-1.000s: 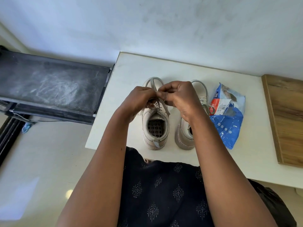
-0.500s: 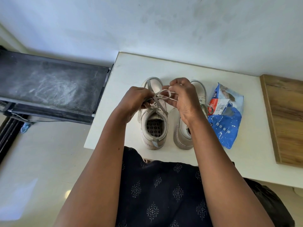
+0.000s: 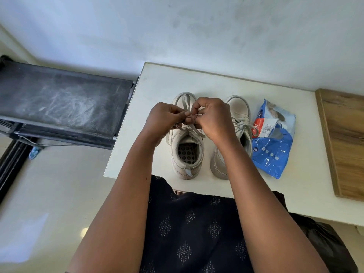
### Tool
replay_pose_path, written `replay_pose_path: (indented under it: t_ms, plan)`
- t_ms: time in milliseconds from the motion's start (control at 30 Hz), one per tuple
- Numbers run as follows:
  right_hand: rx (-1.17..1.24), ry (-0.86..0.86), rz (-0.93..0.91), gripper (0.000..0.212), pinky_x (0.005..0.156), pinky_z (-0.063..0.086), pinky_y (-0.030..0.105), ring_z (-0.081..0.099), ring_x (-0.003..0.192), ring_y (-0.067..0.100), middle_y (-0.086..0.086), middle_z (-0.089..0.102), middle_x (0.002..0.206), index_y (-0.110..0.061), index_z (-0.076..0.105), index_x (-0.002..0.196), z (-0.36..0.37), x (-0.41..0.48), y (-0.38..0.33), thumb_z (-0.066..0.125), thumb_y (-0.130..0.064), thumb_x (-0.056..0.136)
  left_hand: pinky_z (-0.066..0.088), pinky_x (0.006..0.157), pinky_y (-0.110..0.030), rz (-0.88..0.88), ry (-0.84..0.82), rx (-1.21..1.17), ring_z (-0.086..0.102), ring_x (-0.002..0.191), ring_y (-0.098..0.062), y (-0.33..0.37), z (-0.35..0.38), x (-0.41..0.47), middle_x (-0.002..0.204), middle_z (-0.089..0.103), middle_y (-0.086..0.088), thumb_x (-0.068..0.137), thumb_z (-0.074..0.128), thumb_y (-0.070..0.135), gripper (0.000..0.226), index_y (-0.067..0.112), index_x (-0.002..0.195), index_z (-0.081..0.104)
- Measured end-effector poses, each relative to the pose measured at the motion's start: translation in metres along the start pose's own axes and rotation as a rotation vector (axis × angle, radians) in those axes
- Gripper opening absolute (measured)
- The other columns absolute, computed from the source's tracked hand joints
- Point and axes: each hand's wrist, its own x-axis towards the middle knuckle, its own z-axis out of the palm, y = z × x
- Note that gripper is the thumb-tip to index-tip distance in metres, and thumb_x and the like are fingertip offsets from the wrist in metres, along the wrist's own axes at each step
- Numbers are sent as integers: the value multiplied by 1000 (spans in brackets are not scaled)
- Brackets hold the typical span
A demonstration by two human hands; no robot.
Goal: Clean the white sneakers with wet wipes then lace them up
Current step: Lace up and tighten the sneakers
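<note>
Two white sneakers stand side by side on the white table (image 3: pixel 157 83), toes pointing away from me. Above the left sneaker (image 3: pixel 187 154) my left hand (image 3: pixel 164 120) and my right hand (image 3: pixel 213 119) meet, each pinching the grey lace (image 3: pixel 186 104) of that shoe. A lace loop rises over the toe and a loose end trails across the shoe's opening. The right sneaker (image 3: pixel 239 113) has its laces tied in a bow; my right forearm covers its heel side. A blue wet wipes pack (image 3: pixel 272 152) lies just right of the shoes.
A dusty black shelf (image 3: pixel 63 103) stands left of the table. A wooden board (image 3: pixel 344 138) lies at the table's right end. The wall (image 3: pixel 197 32) runs behind the table. My dark patterned clothing (image 3: pixel 189 229) presses against the near edge.
My hands had drawn apart with the lace stretched between them; now they have come back together over the left sneaker's tongue, pinching the lace close.
</note>
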Motion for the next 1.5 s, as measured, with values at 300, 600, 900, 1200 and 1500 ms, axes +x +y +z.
replay_pose_path:
  t_ms: [300, 600, 900, 1200, 1500]
  plan:
    - [-544, -50, -124, 26, 59, 43, 24, 62, 75, 25, 14, 68, 90, -6, 71, 98, 11, -7, -14, 53, 5, 84, 51, 61, -23, 165, 74, 261, 60, 61, -8, 2, -11, -10, 66, 64, -3, 59, 83, 5, 30, 17, 69, 57]
    - [374, -238, 258, 41, 41, 33, 14, 42, 40, 2, -2, 51, 50, -9, 55, 66, 10, -1, -2, 32, 11, 92, 44, 76, -18, 317, 124, 408, 60, 85, -10, 3, -8, -8, 84, 62, 16, 70, 71, 2, 30, 26, 84, 59]
    - [667, -233, 386, 36, 44, 31, 17, 44, 51, 10, -5, 59, 49, -9, 61, 69, 15, 7, 7, 42, 12, 91, 46, 84, -36, 164, 224, 472, 59, 92, -26, 19, -18, -18, 91, 62, -1, 96, 44, 44, 32, 16, 93, 60]
    - [194, -68, 125, 16, 49, 40, 12, 53, 50, -4, -2, 65, 65, -3, 71, 82, -6, 3, 5, 61, 9, 82, 31, 54, -24, 109, -133, 691, 43, 70, -17, 14, -21, -11, 71, 52, 1, 98, 46, 27, 31, 17, 72, 58]
    - [-492, 48, -73, 23, 67, 41, 17, 64, 86, 24, 14, 68, 94, 0, 73, 86, -13, 0, 8, 52, 8, 84, 28, 61, -30, -5, -121, 496, 37, 62, -16, -13, -34, -20, 54, 46, 4, 75, 39, -9, 33, 14, 54, 51]
